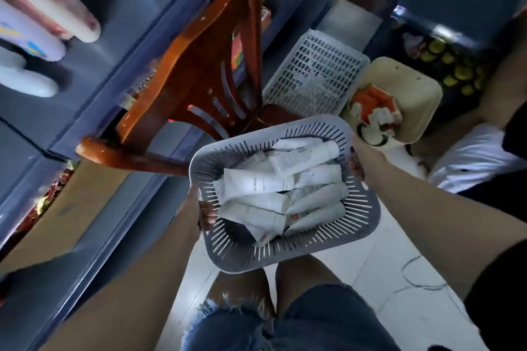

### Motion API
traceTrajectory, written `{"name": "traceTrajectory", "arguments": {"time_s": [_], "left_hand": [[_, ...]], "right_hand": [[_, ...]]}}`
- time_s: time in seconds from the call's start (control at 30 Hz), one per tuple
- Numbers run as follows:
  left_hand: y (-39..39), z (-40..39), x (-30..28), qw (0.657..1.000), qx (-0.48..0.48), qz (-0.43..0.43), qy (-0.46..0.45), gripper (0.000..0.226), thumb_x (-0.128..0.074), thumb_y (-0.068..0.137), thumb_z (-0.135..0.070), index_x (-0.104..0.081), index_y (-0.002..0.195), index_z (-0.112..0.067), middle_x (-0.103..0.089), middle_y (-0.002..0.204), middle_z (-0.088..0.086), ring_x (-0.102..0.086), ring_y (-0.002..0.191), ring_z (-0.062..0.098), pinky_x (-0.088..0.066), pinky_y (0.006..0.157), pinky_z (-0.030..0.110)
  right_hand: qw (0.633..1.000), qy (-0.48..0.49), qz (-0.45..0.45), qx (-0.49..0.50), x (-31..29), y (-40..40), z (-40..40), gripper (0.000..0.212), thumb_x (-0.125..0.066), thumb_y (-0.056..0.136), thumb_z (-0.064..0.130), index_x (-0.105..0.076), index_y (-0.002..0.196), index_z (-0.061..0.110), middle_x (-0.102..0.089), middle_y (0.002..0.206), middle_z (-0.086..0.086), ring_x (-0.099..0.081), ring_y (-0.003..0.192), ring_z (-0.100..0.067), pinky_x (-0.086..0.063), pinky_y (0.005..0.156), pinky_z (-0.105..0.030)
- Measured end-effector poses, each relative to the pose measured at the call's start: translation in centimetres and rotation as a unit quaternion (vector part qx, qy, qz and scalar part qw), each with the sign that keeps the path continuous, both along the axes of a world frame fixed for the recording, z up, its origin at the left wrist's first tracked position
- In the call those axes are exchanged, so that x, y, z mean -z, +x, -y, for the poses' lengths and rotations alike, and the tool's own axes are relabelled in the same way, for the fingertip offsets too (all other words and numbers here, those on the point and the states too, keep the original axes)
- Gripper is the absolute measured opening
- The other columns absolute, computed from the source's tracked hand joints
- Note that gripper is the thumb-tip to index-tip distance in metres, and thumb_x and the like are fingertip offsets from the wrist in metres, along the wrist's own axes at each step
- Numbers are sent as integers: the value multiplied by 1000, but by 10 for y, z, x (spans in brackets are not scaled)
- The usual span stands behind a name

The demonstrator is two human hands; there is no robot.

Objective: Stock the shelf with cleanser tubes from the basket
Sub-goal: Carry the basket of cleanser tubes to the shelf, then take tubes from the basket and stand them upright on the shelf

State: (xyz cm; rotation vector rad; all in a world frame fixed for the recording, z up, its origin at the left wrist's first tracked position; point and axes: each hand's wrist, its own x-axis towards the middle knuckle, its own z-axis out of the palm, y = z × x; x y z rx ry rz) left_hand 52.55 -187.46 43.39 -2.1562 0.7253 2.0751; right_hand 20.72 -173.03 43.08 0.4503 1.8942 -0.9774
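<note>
The basket (368, 208) is grey with a fan of narrow slits round its wall, and the tubes (256, 182) in it are white with small dark lettering. Far of it stands a reddish-brown plastic chair (182, 65), a pale grey crate (316, 71) pierced with rows of slots, and a cream tub (413, 94) with orange-and-white packs; the shelving (119, 45) on the left is blue-grey, the shorts (313, 328) frayed blue denim

One white cleanser tube (253, 183) in the grey basket (368, 216) carries the word "FLORAL" along its side. Another tube (302, 161) bears a block of small print, too fine to read. Shelf packaging lettering is blurred beyond reading
</note>
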Motion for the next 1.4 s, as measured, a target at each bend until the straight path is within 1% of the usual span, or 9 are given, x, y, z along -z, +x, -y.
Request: {"name": "traceTrajectory", "arguments": {"time_s": [0.23, 0.3, 0.43, 0.7, 0.93, 1.03, 1.13, 1.23, 1.4], "left_hand": [[-73, 44, 23, 988, 141, 26, -65, 52, -25, 97, -52, -44, 68, -13, -50, 34, -7, -44, 44, 12, -34, 50, 24], [-93, 59, 31, 981, 180, 29, -67, 50, -25, 97, -51, -43, 68, -14, -49, 33, -7, -44, 42, 12, -33, 49, 24], [-125, 83, 46, 965, 249, 31, -74, 50, -26, 97, -52, -44, 69, -14, -50, 32, -6, -44, 51, 15, -34, 51, 26], [-173, 123, 68, 935, 348, 63, -39, 61, -27, 89, -67, -46, 65, -14, -47, 48, 2, -38, 47, 16, -28, 50, 25], [-176, 134, 94, 932, 351, 78, -55, 59, -24, 91, -64, -42, 62, -17, -42, 28, -5, -39, 33, 13, -28, 41, 19], [-170, 134, 99, 929, 353, 91, -63, 59, -30, 89, -67, -50, 69, -15, -54, 44, 1, -49, 37, 14, -34, 48, 24], [-172, 125, 93, 919, 363, 110, -106, 55, -41, 92, -54, -56, 113, -5, -63, 95, 12, -60, 84, 27, -47, 75, 33], [-178, 118, 71, 838, 464, 118, -260, 50, -51, 90, -40, -49, 128, -8, -58, 122, 12, -55, 111, 31, -44, 89, 35], [-184, 112, 44, 700, 574, -12, -425, 46, -54, 89, -17, -44, 133, -10, -48, 135, 10, -46, 124, 28, -39, 99, 38]], "right_hand": [[991, -18, 4, 133, 17, -17, -44, 48, -71, 68, 56, -60, 54, 12, -57, 46, -8, -51, 32, -10, -43, 43, -21], [987, -20, -6, 161, 28, -20, -54, 53, -62, 80, 48, -50, 49, 8, -45, 45, -16, -43, 26, -5, -39, 38, -17], [980, 20, 24, 197, 42, -9, -67, 57, -58, 65, 73, -50, 57, 17, -46, 50, 0, -40, 35, -12, -33, 34, -19], [954, 17, 50, 295, 74, 17, -68, 60, -60, 62, 76, -55, 62, 17, -47, 52, 0, -38, 37, -13, -33, 35, -18], [952, 17, 62, 301, 94, 26, -63, 63, -59, 55, 79, -54, 62, 16, -47, 52, 0, -37, 36, -14, -31, 34, -20], [959, 36, 71, 270, 89, 25, -61, 65, -53, 61, 79, -52, 58, 14, -47, 47, -1, -39, 36, -15, -32, 40, -22], [974, 112, 16, 197, 76, 25, -52, 65, -48, 81, 63, -63, 93, 1, -64, 75, -11, -60, 63, -26, -46, 60, -32], [959, 198, -201, 4, 54, 30, -36, 61, -55, 88, 39, -36, 135, 5, -43, 136, -15, -44, 124, -32, -39, 98, -41], [879, 171, -298, -331, 39, 39, -9, 56, -60, 86, 30, -38, 134, 11, -40, 138, -11, -38, 128, -28, -35, 103, -40]]}}
